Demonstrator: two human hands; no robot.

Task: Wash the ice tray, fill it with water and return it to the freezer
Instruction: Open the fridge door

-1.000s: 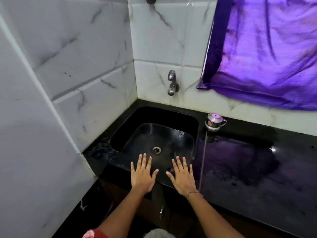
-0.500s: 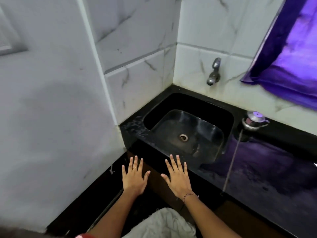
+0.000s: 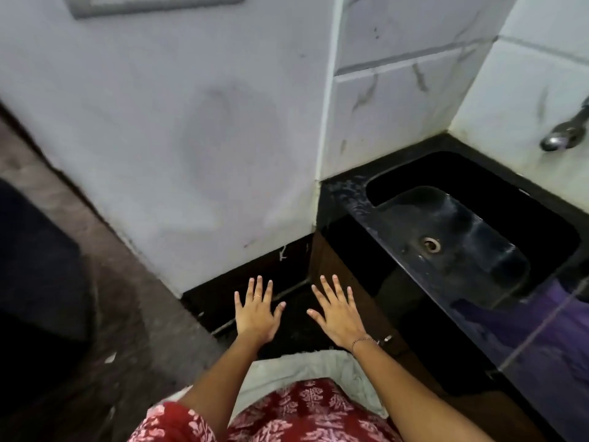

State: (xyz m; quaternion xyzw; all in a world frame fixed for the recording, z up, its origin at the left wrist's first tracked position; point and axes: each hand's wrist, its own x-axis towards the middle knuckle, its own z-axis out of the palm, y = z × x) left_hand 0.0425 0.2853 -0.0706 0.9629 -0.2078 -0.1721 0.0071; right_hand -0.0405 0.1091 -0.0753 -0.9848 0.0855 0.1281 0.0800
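1. Head view, hands: the left hand [image 3: 256,315] and right hand [image 3: 339,315] hover side by side, palms down, fingers straight and spread, holding nothing, above the dark floor [image 3: 121,314] at the foot of the counter.
2. Head view, surface: a black counter [image 3: 344,193] on the right holds a black sink [image 3: 462,224] with a round drain [image 3: 431,244]; a metal tap [image 3: 564,135] juts from the tiled wall [image 3: 398,90] above it.
3. Head view, room: a plain white wall [image 3: 191,122] fills the left, meeting the tiles at a corner.
4. The ice tray cannot be placed from this view.
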